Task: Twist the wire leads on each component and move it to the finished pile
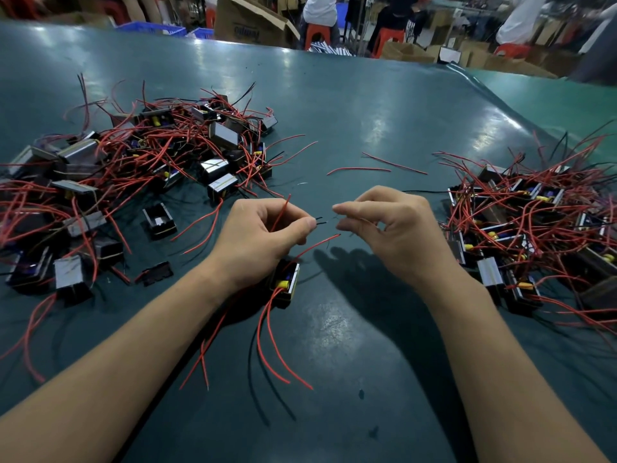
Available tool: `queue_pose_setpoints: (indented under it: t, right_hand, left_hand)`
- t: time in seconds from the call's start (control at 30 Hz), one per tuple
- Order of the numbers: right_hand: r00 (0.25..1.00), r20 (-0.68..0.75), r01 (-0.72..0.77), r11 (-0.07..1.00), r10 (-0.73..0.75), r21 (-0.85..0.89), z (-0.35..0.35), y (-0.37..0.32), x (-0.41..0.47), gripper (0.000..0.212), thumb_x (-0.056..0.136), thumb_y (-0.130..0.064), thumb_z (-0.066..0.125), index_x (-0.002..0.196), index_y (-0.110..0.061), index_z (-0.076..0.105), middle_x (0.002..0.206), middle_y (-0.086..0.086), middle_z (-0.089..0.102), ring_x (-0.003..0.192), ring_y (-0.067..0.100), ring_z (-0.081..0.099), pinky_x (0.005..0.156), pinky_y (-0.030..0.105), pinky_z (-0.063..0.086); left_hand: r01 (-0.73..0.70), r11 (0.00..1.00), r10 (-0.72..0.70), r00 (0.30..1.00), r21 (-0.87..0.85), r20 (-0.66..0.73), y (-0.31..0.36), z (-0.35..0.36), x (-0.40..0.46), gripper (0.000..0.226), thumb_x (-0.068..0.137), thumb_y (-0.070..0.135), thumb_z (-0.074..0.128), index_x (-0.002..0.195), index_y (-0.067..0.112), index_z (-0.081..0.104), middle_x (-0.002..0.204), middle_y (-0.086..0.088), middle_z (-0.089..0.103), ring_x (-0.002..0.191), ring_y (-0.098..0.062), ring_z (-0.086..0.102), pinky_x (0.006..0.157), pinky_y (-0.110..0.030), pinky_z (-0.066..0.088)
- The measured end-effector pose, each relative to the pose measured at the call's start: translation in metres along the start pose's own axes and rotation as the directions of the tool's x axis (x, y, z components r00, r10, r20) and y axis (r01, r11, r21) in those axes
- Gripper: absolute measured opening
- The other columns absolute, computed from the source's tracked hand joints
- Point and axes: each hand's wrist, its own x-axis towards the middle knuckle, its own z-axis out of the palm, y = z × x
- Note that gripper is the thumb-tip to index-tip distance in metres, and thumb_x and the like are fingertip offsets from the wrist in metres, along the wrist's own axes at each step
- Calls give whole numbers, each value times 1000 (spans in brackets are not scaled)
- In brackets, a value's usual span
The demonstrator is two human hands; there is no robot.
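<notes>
While the component (286, 285) is resting on the green table (367, 111) just under the left wrist, the person is working its leads up in the air between both hands. The left hand (263, 238) is curling shut, thumb and forefinger pinching two dark wire ends (320, 220) so that their bare tips are poking out toward three o'clock; a red lead (280, 213) is also running up through that fist. The right hand (390, 228) is facing it from three o'clock, thumb and forefinger nearly closed, the other fingers loose; whether it is actually gripping a fine strand there, I cannot tell. Holding the tips short like this is probably keeping them stiff enough to twist together.

More red leads are trailing from the component toward six o'clock, lying slack on the table.

At ten o'clock a large pile (133, 168) of like components and tangled red wire is spreading out; at three o'clock a second pile (534, 228) is sitting. Which one is the finished pile I cannot say. Nothing here is in a bin or tray; blue crates (157, 29) and a cardboard box (253, 23) are standing beyond the table at twelve o'clock, contents hidden.
</notes>
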Motion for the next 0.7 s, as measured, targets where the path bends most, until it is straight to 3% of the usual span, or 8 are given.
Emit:
queue_pose_setpoints:
  t: [0.13,0.23,0.33,0.4,0.47,0.53,0.63,0.7]
  right_hand:
    - [999,24,-46,998,45,48,-2,-7,2,12,84,-19,75,85,-8,77,74,8,67,65,24,59,64,39,48]
    - [963,120,-261,945,241,196,-1,-15,2,14,88,-16,71,74,-12,72,61,-1,61,54,14,49,52,27,41]
    - [745,375,-653,491,551,577,1,-23,7,31,89,-11,60,59,-15,59,53,-2,37,43,9,29,36,17,20]
    - [560,592,-779,123,580,616,1,-25,10,31,89,-14,53,58,-16,51,55,-4,30,42,7,24,34,14,13]
    - [470,679,-812,-25,565,583,3,-27,10,30,89,-18,49,59,-17,47,52,-6,28,40,6,22,32,15,12]
    - [481,616,-809,45,623,586,8,-27,9,31,90,-21,51,60,-18,46,53,-6,31,41,8,26,34,17,16]
    - [641,427,-736,353,638,577,11,-28,7,28,92,-35,62,69,-18,59,62,-4,52,52,10,48,46,21,32]
    - [691,483,-714,407,538,569,5,-25,5,30,80,-46,65,84,-16,67,75,-2,63,61,10,58,50,21,40]
  left_hand:
    - [-6,1000,6,1000,3,10,1,0,-1,10,86,11,72,80,2,72,57,5,63,51,-7,51,59,-44,54]
    - [-14,1000,14,1000,-7,19,1,0,-1,10,86,11,72,79,4,72,58,4,64,51,-9,50,58,-40,52]
    - [-37,999,38,998,-32,49,0,1,-2,9,86,11,71,79,6,72,59,2,64,52,-10,51,55,-32,50]
    - [-54,998,56,997,-33,51,0,2,-1,10,86,10,71,77,8,71,58,3,64,50,-7,51,52,-25,47]
    - [-61,998,63,997,-28,46,-2,4,-1,11,87,9,71,75,10,71,57,5,63,48,-5,50,50,-21,46]
    - [-61,998,62,997,-23,38,-3,6,0,12,87,8,70,75,10,70,57,5,63,46,-4,50,49,-20,47]
    - [-33,998,32,999,-45,-25,-5,6,2,12,87,8,70,76,10,70,58,4,63,46,-6,51,50,-25,50]
    - [-18,998,13,996,-65,-91,-7,5,4,10,87,8,70,77,10,71,58,3,63,47,-7,52,53,-29,51]
